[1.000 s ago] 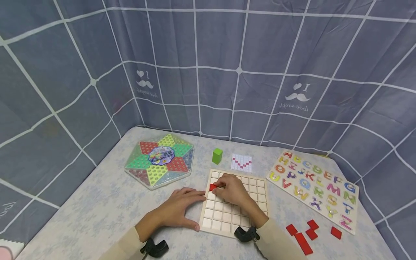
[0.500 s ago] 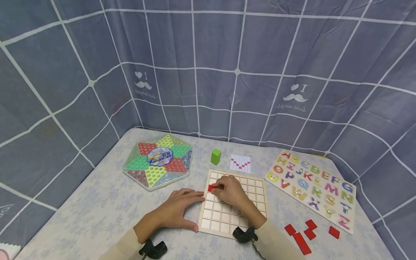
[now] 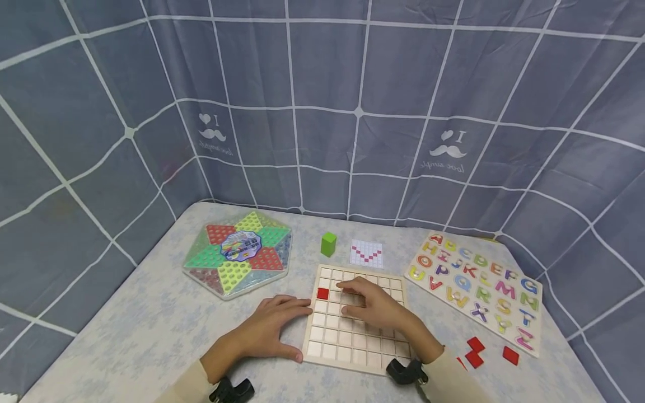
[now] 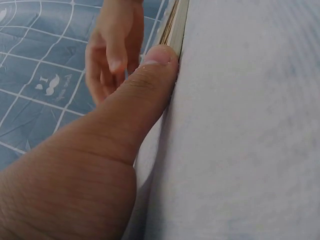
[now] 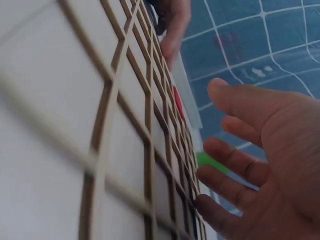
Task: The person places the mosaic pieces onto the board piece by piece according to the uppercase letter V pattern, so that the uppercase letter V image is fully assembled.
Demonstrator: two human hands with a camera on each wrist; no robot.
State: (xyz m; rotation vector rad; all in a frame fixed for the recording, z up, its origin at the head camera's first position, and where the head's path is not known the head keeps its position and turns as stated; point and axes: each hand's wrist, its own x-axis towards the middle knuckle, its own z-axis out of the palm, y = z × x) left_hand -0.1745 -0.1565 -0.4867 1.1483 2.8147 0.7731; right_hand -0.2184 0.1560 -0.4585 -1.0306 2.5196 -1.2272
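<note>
A wooden grid board lies on the table before the person. One red square tile sits in a cell of its leftmost column, near the far edge. The left hand rests at the board's left side, fingers and thumb touching its edge; the left wrist view shows the thumb against that edge. Over the board hovers the right hand, fingers loosely bent and holding nothing. In the right wrist view, a gap shows between the right fingers and the grid.
Loose red tiles lie at the right front, one partly behind the right sleeve. A letter puzzle board is on the right. A Chinese checkers set is on the left. A green block and pattern card stand behind the grid.
The right hand has let go of the red tile, which stays in its cell, and has moved right and opened. The left hand keeps its place; the view has turned slightly right.
</note>
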